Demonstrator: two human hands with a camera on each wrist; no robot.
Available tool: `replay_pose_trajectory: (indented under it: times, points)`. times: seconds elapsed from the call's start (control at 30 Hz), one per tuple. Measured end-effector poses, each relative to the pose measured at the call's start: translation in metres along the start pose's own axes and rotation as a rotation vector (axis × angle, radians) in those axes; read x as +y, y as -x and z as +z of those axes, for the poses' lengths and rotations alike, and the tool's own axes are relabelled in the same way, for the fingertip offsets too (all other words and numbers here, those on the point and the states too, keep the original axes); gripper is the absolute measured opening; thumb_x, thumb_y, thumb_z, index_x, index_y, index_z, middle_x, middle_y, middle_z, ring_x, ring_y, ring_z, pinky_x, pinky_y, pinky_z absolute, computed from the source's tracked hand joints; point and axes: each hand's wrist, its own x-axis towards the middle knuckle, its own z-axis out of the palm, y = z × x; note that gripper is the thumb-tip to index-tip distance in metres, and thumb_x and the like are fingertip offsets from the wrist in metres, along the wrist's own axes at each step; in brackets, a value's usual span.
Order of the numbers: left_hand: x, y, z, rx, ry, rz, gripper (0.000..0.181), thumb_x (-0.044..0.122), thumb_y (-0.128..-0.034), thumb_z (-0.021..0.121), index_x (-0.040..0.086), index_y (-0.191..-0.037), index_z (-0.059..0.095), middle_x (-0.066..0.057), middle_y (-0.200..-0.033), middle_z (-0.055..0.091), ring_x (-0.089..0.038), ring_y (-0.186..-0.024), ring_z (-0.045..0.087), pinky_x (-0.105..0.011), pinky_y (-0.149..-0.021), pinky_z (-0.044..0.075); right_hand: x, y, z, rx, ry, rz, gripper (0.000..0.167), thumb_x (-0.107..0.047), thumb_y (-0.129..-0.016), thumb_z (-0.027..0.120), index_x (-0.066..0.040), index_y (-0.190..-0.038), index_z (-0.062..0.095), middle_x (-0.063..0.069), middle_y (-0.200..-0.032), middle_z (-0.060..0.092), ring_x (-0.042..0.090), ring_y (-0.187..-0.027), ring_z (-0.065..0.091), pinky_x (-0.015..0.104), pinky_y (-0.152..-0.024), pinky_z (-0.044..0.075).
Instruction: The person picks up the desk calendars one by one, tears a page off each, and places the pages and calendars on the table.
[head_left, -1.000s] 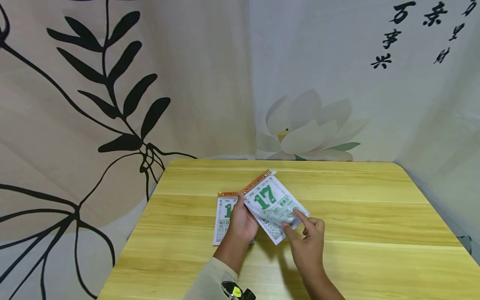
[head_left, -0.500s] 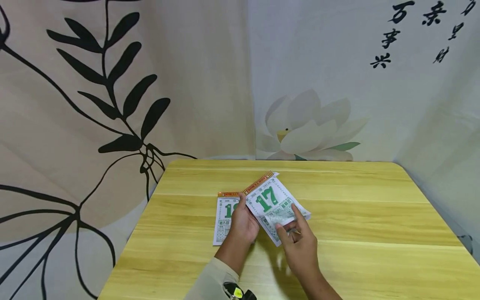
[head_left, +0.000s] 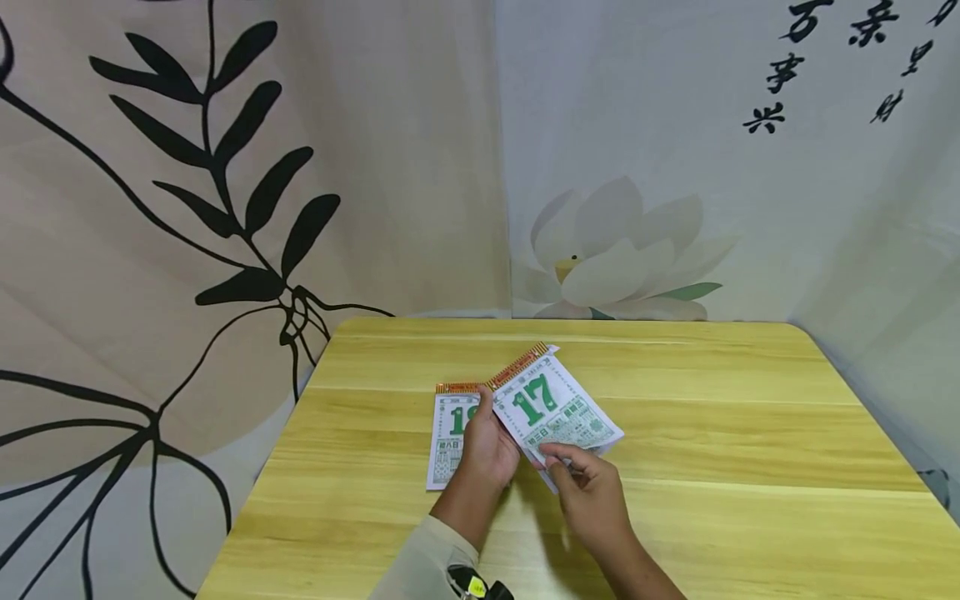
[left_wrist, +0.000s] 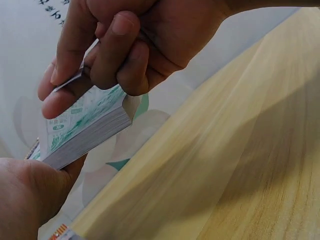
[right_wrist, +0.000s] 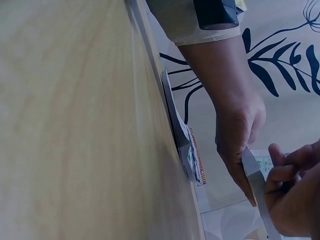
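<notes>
A thick calendar pad (head_left: 566,400) showing a green 17, with a red and gold top strip, is tilted above the table. My left hand (head_left: 489,446) grips its left edge, thumb on top. My right hand (head_left: 592,500) pinches the sheet at the pad's lower left corner between thumb and index finger. In the left wrist view, the pad's page edges (left_wrist: 92,137) show below my right hand (left_wrist: 125,45). Partly hidden behind my left hand, a second calendar pad (head_left: 444,442) lies on the table.
The pads are over a wooden table (head_left: 750,433). Behind it hangs a curtain (head_left: 405,167) printed with black leaves, a pale lotus and characters. A black object (head_left: 495,590) is at my left sleeve (head_left: 431,558).
My right hand has moved left and slightly down along the pad's lower edge, and its index finger has bent in. The top sheet lies flatter. My left hand has barely moved.
</notes>
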Motion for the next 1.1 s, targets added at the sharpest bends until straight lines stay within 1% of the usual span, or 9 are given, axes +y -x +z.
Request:
replay_pose_trajectory:
  times: [0.07,0.13,0.2,0.33,0.6,0.67,0.8,0.9,1.1]
  points:
    - [0.0,0.0,0.0,0.002,0.003,-0.01,0.065,0.053,-0.1175,0.026,0.007,-0.161,0.041,-0.009,-0.158,0.061,-0.024,-0.155,0.052,-0.033,-0.123,0.05,-0.001,0.0,-0.001,-0.006,-0.004,0.018,0.022,0.008,-0.103,0.061,0.004,-0.114,0.08,0.024,-0.101,0.082,-0.002,-0.053,0.052,0.014,-0.046,0.035]
    - [0.001,0.0,-0.001,0.003,0.01,-0.023,0.063,0.052,-0.1181,0.025,0.009,-0.162,0.04,-0.007,-0.159,0.06,-0.023,-0.157,0.05,-0.033,-0.125,0.047,-0.002,-0.001,-0.002,-0.006,-0.007,0.04,0.022,0.006,-0.104,0.061,0.002,-0.114,0.081,0.022,-0.101,0.083,-0.003,-0.05,0.05,0.014,-0.044,0.034]
    - [0.001,0.0,-0.003,-0.001,0.009,-0.027,0.062,0.05,-0.1189,0.023,0.009,-0.162,0.038,-0.007,-0.159,0.058,-0.023,-0.159,0.047,-0.034,-0.128,0.044,-0.004,-0.002,-0.004,-0.006,-0.008,0.063,0.022,0.004,-0.105,0.062,0.0,-0.114,0.082,0.02,-0.1,0.083,0.0,-0.044,0.038,0.014,-0.041,0.031]
    - [0.001,0.0,-0.005,-0.01,0.029,-0.026,0.063,0.051,-0.1183,0.026,0.007,-0.163,0.036,-0.009,-0.162,0.056,-0.026,-0.161,0.044,-0.035,-0.13,0.041,-0.009,-0.005,-0.008,-0.008,-0.029,0.08,0.023,0.003,-0.105,0.062,-0.002,-0.118,0.081,0.015,-0.098,0.085,0.002,-0.042,0.037,0.015,-0.042,0.031]
    - [0.004,0.002,-0.003,-0.01,0.02,-0.029,0.062,0.049,-0.1197,0.024,0.006,-0.163,0.036,-0.011,-0.162,0.056,-0.027,-0.158,0.049,-0.035,-0.124,0.049,-0.02,-0.012,-0.016,-0.046,-0.073,0.118,0.029,0.0,-0.105,0.063,-0.004,-0.13,0.077,0.011,-0.098,0.086,0.001,-0.041,0.035,0.015,-0.042,0.03]
    - [0.005,0.002,-0.002,-0.012,0.016,-0.033,0.061,0.05,-0.1196,0.025,0.008,-0.163,0.035,-0.01,-0.162,0.055,-0.026,-0.158,0.048,-0.034,-0.125,0.047,-0.023,-0.013,-0.017,-0.048,-0.076,0.117,0.031,0.001,-0.105,0.064,-0.005,-0.132,0.077,0.007,-0.085,0.083,0.002,-0.041,0.035,0.016,-0.041,0.03]
    - [0.008,0.002,0.0,-0.024,0.014,-0.038,0.061,0.051,-0.1194,0.026,0.011,-0.165,0.034,-0.008,-0.164,0.051,-0.024,-0.16,0.045,-0.035,-0.129,0.043,-0.029,-0.016,-0.017,-0.047,-0.078,0.098,0.029,0.0,-0.105,0.065,-0.003,-0.131,0.078,0.003,-0.078,0.078,0.003,-0.041,0.037,0.016,-0.041,0.032]
    - [0.009,0.002,0.001,-0.034,0.005,-0.035,0.063,0.052,-0.1191,0.026,0.01,-0.166,0.032,-0.009,-0.166,0.049,-0.025,-0.162,0.042,-0.035,-0.13,0.041,-0.031,-0.018,-0.017,-0.045,-0.084,0.092,0.027,-0.001,-0.104,0.067,-0.001,-0.129,0.078,0.004,-0.082,0.081,0.005,-0.041,0.038,0.017,-0.041,0.034]
    - [0.012,0.0,0.001,-0.045,-0.032,-0.041,0.063,0.053,-0.1191,0.027,0.011,-0.166,0.031,-0.007,-0.162,0.051,-0.024,-0.16,0.044,-0.032,-0.127,0.044,-0.032,-0.018,-0.015,-0.022,-0.087,0.096,0.024,-0.005,-0.105,0.07,0.0,-0.127,0.078,-0.003,-0.058,0.052,0.006,-0.04,0.038,0.018,-0.039,0.036]
